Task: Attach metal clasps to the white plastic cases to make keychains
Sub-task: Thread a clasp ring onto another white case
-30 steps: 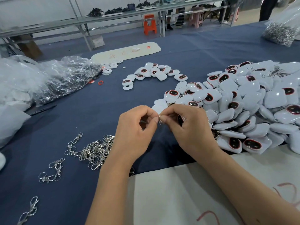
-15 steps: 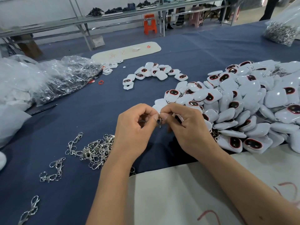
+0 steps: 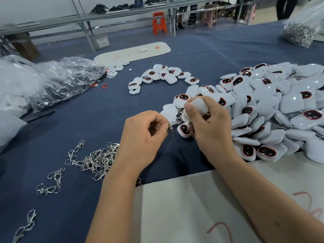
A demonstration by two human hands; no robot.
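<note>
My left hand (image 3: 143, 137) pinches a small metal clasp (image 3: 171, 126) between thumb and forefinger, its end hanging down. My right hand (image 3: 208, 130) is closed on a white plastic case (image 3: 199, 106) held just right of and above the clasp; the two hands are a short gap apart. A second case with a dark, red-rimmed window (image 3: 184, 130) lies under the right palm. A big heap of white cases (image 3: 280, 106) spreads over the blue cloth on the right. Loose clasps (image 3: 98, 160) lie in a pile left of my left wrist.
A smaller arc of cases (image 3: 163, 75) lies further back. Crumpled clear plastic bags (image 3: 57, 79) fill the left side, and a bag of metal clasps (image 3: 299, 32) sits far right. A white board with red marks (image 3: 201, 207) covers the near edge; another (image 3: 133, 52) lies at the back.
My hands were pinched together over the clasp. Now the right hand has lifted up and to the right with a white case in it, while the left keeps the clasp.
</note>
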